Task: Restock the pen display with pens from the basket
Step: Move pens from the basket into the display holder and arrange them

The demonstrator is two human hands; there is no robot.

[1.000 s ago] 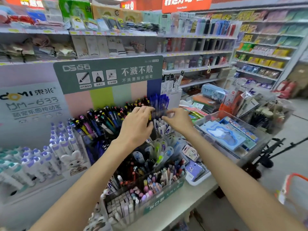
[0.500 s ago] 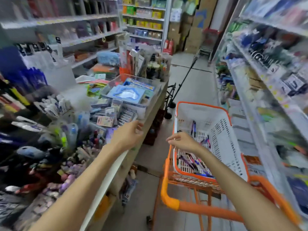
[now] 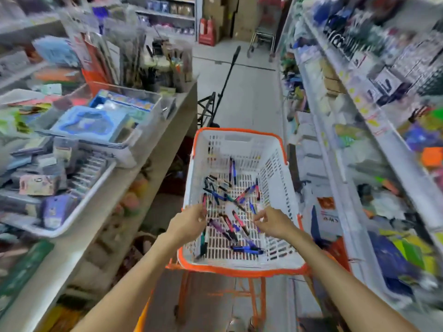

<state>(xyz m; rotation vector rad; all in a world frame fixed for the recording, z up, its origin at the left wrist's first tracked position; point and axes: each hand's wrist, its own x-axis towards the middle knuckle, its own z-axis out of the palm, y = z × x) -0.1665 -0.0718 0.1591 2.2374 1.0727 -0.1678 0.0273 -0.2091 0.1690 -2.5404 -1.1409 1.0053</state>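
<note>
A white basket with an orange rim (image 3: 239, 133) sits on an orange cart in the aisle. Several loose pens (image 3: 233, 220), blue, pink, purple and black, lie scattered on its slotted floor. My left hand (image 3: 189, 224) reaches in over the near left corner, its curled fingertips beside an upright pink pen (image 3: 204, 199); whether it pinches that pen is unclear. My right hand (image 3: 273, 221) hovers over the near right part, fingers loosely curled, thumb and forefinger apart, nothing in them. The pen display is out of view.
A counter (image 3: 153, 144) with trays of boxed stationery (image 3: 96, 123) runs along the left. Stocked shelves (image 3: 359, 140) line the right. A black folding stand (image 3: 223, 92) stands beyond the basket, and red extinguishers (image 3: 207, 32) sit at the aisle's far end.
I turned from the pen display to the basket. Both hands left the display, swung right and now reach down into the basket among the pens.
</note>
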